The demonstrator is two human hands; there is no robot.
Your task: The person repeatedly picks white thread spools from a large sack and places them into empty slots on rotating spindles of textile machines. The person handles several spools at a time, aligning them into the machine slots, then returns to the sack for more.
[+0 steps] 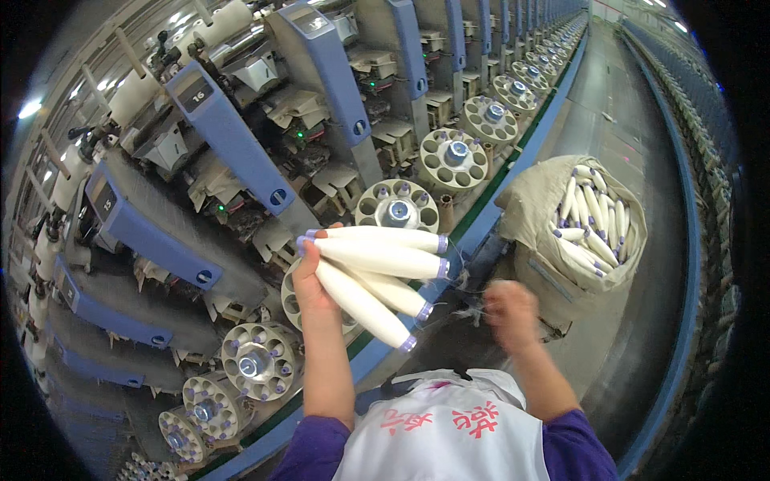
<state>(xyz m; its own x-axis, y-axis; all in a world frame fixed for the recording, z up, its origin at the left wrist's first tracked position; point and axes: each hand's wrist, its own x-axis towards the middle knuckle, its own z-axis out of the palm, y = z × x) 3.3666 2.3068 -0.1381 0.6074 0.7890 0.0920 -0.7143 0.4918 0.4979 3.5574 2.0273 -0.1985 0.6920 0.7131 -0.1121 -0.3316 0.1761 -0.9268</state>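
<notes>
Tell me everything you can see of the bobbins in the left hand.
The bobbins are four cream yarn-wound cones on lilac tubes whose tips show at both ends. The left hand clasps them at one end, so they fan out rightward and downward, nearly level. They touch each other, held above the machine's round magazines.

aisle floor (618,104) open right; winding machine (265,160) blocks left.

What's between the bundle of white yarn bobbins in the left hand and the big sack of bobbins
In the head view, the blurred right hand lies between the bobbins in the left hand and the sack, over a blue machine rail.
</notes>
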